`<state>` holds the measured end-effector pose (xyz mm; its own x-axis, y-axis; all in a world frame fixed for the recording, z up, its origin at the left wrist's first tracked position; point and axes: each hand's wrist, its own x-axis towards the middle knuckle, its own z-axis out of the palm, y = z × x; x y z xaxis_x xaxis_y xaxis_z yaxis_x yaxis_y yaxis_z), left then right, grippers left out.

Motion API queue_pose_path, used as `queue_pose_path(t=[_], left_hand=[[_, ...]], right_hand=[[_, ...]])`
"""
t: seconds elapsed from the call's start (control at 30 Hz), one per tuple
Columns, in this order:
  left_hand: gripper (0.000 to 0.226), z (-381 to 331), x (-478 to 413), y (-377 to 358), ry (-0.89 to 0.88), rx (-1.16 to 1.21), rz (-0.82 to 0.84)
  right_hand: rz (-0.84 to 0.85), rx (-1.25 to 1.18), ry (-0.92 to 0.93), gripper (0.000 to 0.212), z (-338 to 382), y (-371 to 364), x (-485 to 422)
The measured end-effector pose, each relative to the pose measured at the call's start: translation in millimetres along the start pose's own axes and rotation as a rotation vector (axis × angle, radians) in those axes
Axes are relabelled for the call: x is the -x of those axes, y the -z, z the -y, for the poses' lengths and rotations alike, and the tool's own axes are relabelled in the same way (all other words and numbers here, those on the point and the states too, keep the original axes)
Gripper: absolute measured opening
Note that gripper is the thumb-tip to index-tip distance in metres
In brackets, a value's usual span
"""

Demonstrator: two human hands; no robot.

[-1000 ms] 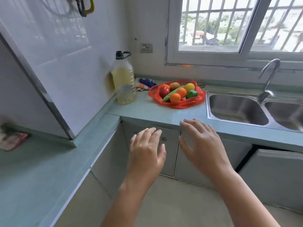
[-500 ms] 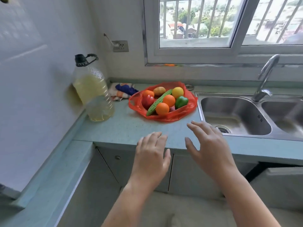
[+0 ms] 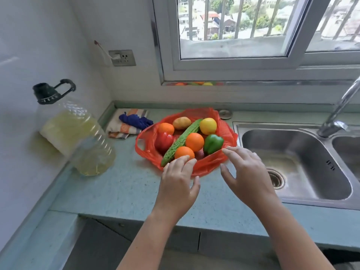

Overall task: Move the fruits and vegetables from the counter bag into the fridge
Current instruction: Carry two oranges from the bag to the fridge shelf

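- Progress on the task was at the very beginning, as I judged it: the thin red plastic bag [image 3: 210, 167] lay open on the pale green speckled worktop [image 3: 124, 191], and it was full.
- Inside it lay three round oranges [image 3: 194, 142], a yellow lemon [image 3: 208, 126], a brown potato [image 3: 181, 123], a long bumpy green bitter gourd [image 3: 180, 142], a red bell pepper [image 3: 164, 141] and a green bell pepper [image 3: 213, 143]. A small purple piece beside the front orange [image 3: 184, 152] was too hidden to name.
- No piece was lifted out and the fridge was not in view, so all the moving was left to do.
- The left hand [image 3: 178, 184] hovered palm down over the near edge of the bag, with fingers loosely spread and a little bent. Its fingertips were just at the front orange; whether they touched it I could not tell. It held nothing.
- The right hand [image 3: 247, 172] was open too, with fingers spread wide. Its index fingertip was at the bag's rim, just beside the green bell pepper. It held nothing.
- A steel sink [image 3: 292, 149] was just to the right of the bag, and a big clear plastic bottle of yellow oil [image 3: 78, 137] stood to the left.
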<state>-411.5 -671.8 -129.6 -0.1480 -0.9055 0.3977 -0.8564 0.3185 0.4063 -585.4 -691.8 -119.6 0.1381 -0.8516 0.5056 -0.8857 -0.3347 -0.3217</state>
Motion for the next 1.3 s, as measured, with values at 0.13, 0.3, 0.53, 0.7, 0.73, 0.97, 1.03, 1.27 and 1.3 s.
queue_pose_path(t=[0.13, 0.3, 0.53, 0.7, 0.73, 0.97, 1.03, 1.27, 1.3], left_hand=[[0.043, 29, -23, -23, 0.033, 0.019, 0.043], [0.052, 69, -61, -58, 0.12, 0.071, 0.14], [0.057, 113, -101, -97, 0.196, 0.132, 0.329], [0.059, 130, -111, -118, 0.194, 0.139, 0.419], [0.059, 132, -111, -121, 0.196, 0.14, 0.426], [0.062, 145, -113, -130, 0.212, 0.176, 0.454], [0.067, 147, -113, -131, 0.216, 0.18, 0.465], [0.071, 146, -113, -135, 0.202, 0.192, 0.48], [0.071, 145, -113, -135, 0.203, 0.191, 0.481]], right_hand=[[0.083, 0.001, 0.02, 0.037, -19, -34, -22], [0.179, 0.01, -0.035, 0.037, -36, -80, -54], [0.25, -0.007, -0.101, 0.035, -50, -139, -98], [0.295, -0.021, -0.129, 0.044, -58, -171, -117], [0.302, -0.029, -0.141, 0.046, -58, -176, -120], [0.335, -0.032, -0.157, 0.054, -65, -203, -126], [0.345, -0.027, -0.158, 0.056, -65, -210, -127], [0.414, 0.003, -0.2, 0.066, -68, -219, -124], [0.422, 0.005, -0.203, 0.068, -68, -219, -124]])
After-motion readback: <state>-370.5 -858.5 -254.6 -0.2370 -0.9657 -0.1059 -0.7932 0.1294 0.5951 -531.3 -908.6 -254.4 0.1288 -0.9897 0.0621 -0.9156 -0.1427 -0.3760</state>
